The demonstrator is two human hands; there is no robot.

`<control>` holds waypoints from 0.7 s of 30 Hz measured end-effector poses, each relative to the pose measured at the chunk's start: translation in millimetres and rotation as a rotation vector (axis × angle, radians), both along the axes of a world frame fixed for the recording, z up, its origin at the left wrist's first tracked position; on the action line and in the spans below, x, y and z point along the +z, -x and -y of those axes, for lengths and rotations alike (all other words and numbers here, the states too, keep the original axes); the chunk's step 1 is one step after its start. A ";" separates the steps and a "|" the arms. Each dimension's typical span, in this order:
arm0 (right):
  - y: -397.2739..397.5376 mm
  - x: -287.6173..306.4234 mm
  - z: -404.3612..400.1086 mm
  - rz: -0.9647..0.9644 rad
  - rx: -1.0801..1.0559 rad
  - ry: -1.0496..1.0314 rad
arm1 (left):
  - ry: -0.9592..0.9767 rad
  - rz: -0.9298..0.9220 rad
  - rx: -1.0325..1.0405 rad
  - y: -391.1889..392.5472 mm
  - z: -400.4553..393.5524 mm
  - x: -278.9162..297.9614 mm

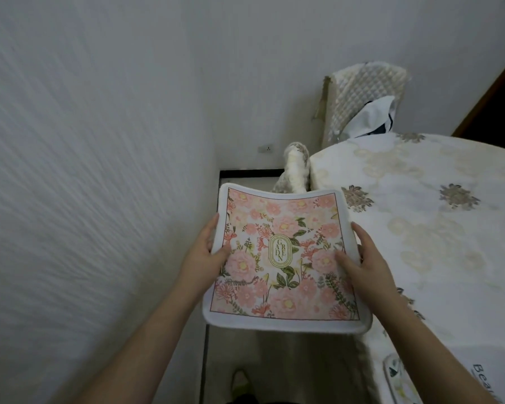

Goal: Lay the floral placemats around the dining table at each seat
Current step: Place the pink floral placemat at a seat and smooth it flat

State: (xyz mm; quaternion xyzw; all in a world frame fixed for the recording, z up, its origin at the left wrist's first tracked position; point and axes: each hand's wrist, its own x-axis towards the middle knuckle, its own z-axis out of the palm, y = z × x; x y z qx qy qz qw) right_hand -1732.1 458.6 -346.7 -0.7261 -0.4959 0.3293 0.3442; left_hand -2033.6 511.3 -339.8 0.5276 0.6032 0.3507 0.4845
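Observation:
A pink floral placemat (pixel 283 258) with a white border and a gold oval label hangs in the air just left of the dining table (pixel 426 217). My left hand (pixel 207 246) grips its left edge, thumb on top. My right hand (pixel 362 258) grips its right edge, thumb on the printed face. The mat's right side overlaps the table's left edge. The table wears a white cloth with grey and cream flowers. Another placemat (pixel 397 377) lies on the table at the lower right, only partly in view.
A white wall stands close on the left. A chair (pixel 365 103) with a quilted cover stands at the table's far end, white cloth draped over it. A second covered chair (pixel 295 170) is tucked at the table's left side. A narrow floor strip runs between wall and table.

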 end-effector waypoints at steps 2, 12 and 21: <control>0.1 2.2 -14.0 -0.015 -0.039 -0.002 | 0.020 0.022 -0.027 -4.0 -24.8 2.8; -30.6 6.8 -46.3 -0.047 -0.253 -0.034 | 0.031 0.037 -0.234 -53.9 -118.3 15.4; -84.9 -2.0 -82.8 -0.106 -0.399 -0.052 | 0.026 -0.028 -0.378 -122.7 -193.4 15.5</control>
